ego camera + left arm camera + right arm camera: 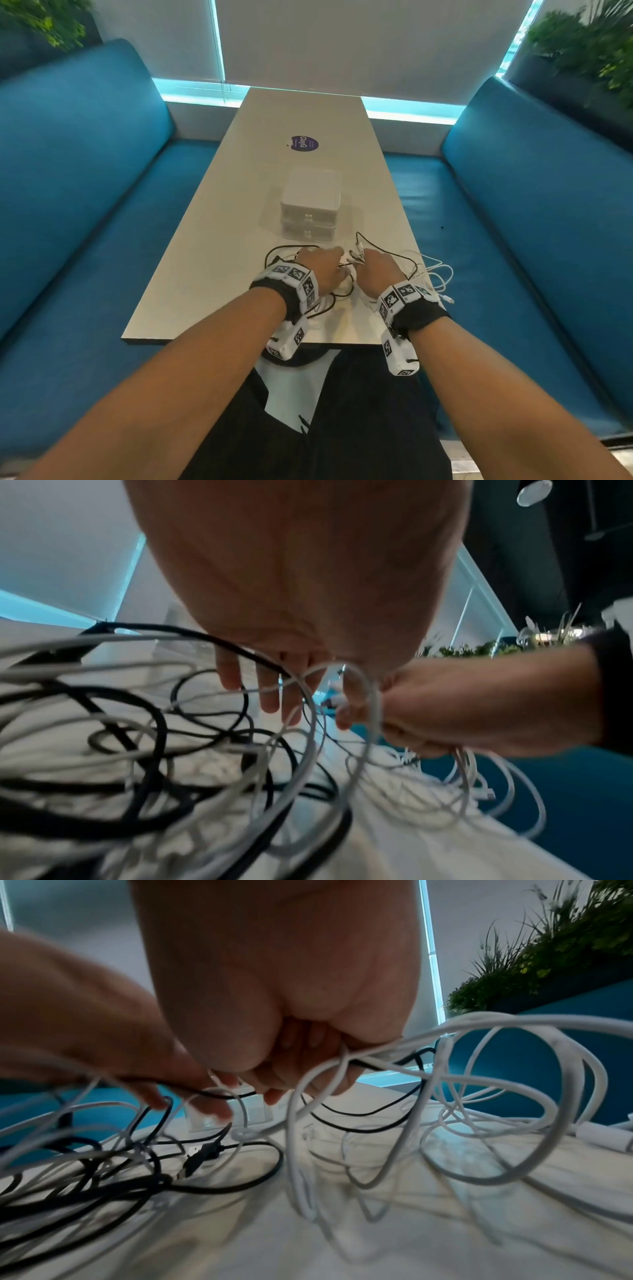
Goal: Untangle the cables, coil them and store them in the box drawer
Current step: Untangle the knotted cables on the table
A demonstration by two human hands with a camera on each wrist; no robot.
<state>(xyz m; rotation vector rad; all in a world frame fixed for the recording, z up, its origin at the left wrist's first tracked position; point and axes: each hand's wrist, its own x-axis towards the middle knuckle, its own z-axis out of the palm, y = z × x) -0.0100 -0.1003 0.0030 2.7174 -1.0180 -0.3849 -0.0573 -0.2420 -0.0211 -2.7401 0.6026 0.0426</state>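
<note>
**White and black cables in both my hands at the near end of the table**

White cables (514, 1047) and black cables (219, 1185) lie knotted together in one loose heap at the near end of the pale table (219, 219), spilling toward its right edge. Both my hands are down in that heap, side by side and nearly touching.

My right hand (378, 270) is curled around a bunch of the white strands; the right wrist view shows the fingers (308, 1047) closed over them, with loops hanging from the fist to the tabletop. Several plug ends (356, 255) stick up just past its knuckles.

My left hand (322, 267) sits over the black loops. Its fingers (267, 693) point downward, fairly straight, with a black cable (240, 647) and a white strand crossing them. I cannot tell whether they actually pinch anything.

A black USB plug (192, 1161) rests on the table among the strands.

Just beyond the heap, near the middle of the table, stands the white box (310, 205) with two stacked drawers, both closed. Farther along lies a round purple sticker (304, 143). Blue benches (85, 178) run along both long edges.
</note>
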